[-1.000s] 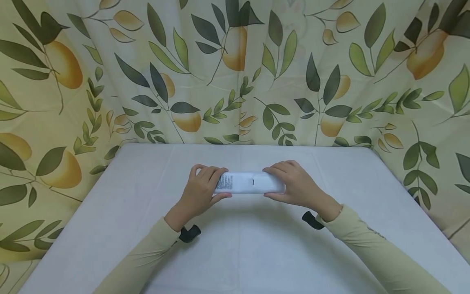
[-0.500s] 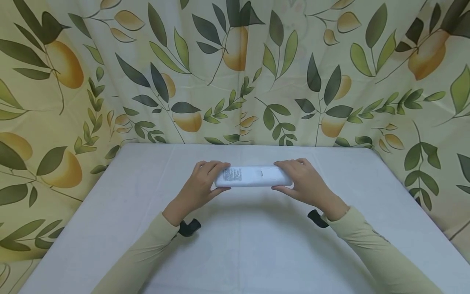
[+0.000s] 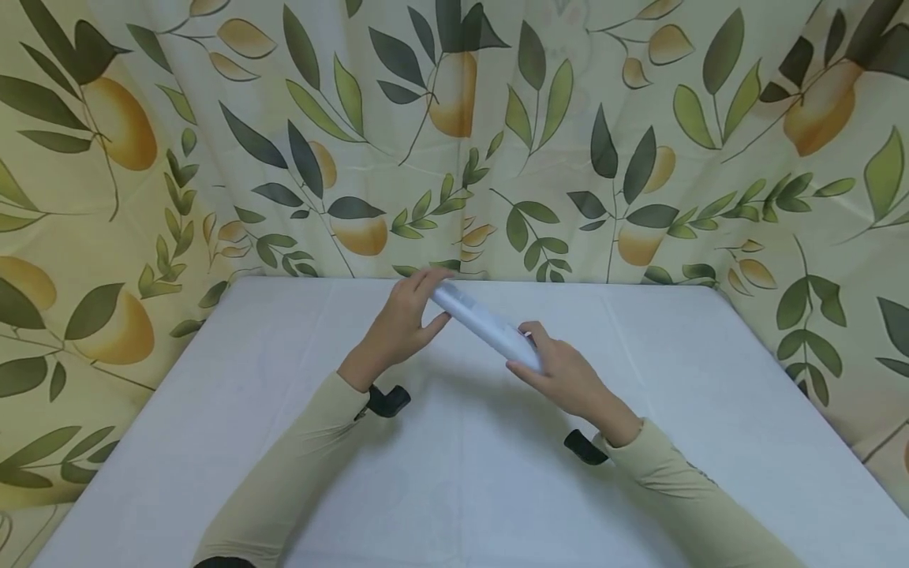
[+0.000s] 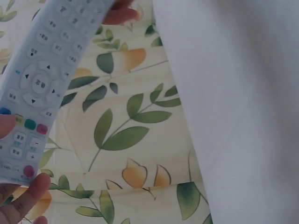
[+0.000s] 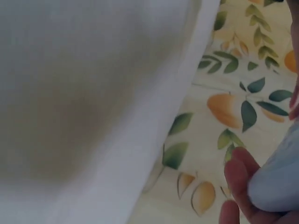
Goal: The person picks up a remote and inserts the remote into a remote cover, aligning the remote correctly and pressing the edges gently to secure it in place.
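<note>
A white remote control is held above the table, slanting from upper left down to lower right in the head view. My left hand holds its far left end between thumb and fingers. The near right end is gripped by my right hand, with the thumb along its lower edge. In the left wrist view the button side of the remote control shows, with several coloured keys near the end my left fingers touch. The right wrist view catches only a pale rounded end of the remote control against my right fingers.
A white cloth covers the table under both forearms. Behind its far edge hangs a curtain printed with leaves and yellow fruit. Black devices sit at both wrists, one a dark wrist camera on the left.
The remote control was level with its printed back showing; now it is turned and slanted. My left hand has moved up and away, my right hand slightly down and left.
</note>
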The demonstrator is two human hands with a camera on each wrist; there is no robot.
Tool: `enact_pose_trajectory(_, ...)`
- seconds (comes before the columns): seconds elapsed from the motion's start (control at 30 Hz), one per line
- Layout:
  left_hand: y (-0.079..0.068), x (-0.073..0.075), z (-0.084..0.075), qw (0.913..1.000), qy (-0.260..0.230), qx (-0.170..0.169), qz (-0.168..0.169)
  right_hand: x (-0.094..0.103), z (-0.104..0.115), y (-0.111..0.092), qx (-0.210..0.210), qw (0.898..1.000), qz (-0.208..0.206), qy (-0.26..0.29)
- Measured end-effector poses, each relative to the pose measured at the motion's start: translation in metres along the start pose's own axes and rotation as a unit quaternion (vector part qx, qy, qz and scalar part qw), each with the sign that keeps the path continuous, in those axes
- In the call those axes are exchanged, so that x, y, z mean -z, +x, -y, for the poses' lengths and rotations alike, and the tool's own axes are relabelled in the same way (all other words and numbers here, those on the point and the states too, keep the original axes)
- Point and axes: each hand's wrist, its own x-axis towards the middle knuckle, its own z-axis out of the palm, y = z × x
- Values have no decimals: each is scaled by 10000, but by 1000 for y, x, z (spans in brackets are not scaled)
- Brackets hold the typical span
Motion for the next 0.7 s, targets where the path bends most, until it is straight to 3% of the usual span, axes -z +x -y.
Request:
enact_pose_trajectory(0.13, 7, 4, -1, 9988, 427, -129, -183, -7, -1, 6, -152, 9923, 460, 1143)
enact_pose_trajectory(0.27, 12, 7, -5, 9966, 757, -192, -252, -13, -2, 12, -63, 9883, 422, 1464)
enact_pose_trajectory(0.4, 16, 8, -9, 9959, 758, -71, -482, -16, 4, 20, -160, 9849, 293, 1700)
enact_pose_trajectory(0.5, 21, 5, -9, 9962, 412, 265, -717, -20, 12, 29, -394, 9768, 365, 2074)
enact_pose_trajectory(0.57, 24, 2, -7, 9950, 5, 592, -810, -23, 16, 37, -659, 9663, 446, 2450)
enact_pose_trajectory(0.7, 23, -4, 0, 9869, -609, 1400, -529, -31, 22, 56, -1314, 9384, 381, 3172)
